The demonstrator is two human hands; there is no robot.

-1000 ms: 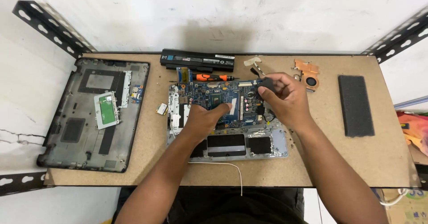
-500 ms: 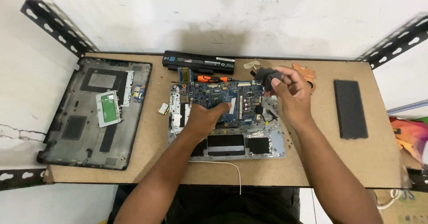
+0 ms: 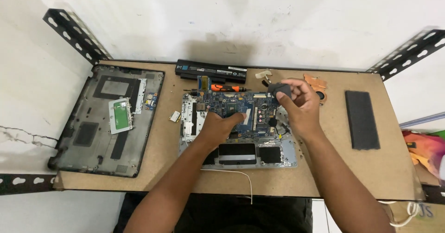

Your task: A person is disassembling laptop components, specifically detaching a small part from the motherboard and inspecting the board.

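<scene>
An opened laptop base (image 3: 238, 156) lies in the middle of the wooden table, its blue motherboard (image 3: 232, 108) exposed. My left hand (image 3: 221, 125) rests flat on the motherboard, pressing it down. My right hand (image 3: 296, 104) is raised a little above the board's right end and holds a small dark cooling fan (image 3: 279, 90) between the fingertips. A thin black wire hangs from the fan toward the board.
A grey laptop bottom cover (image 3: 109, 119) lies at the left. A long black battery (image 3: 211, 70) and an orange-handled screwdriver (image 3: 225, 88) lie behind the base. A copper heatsink (image 3: 316, 83) sits at the back right, a dark flat pad (image 3: 361, 119) further right.
My right hand has lifted the dark fan off the board's right end and carried it up and slightly back. My left hand stays on the motherboard.
</scene>
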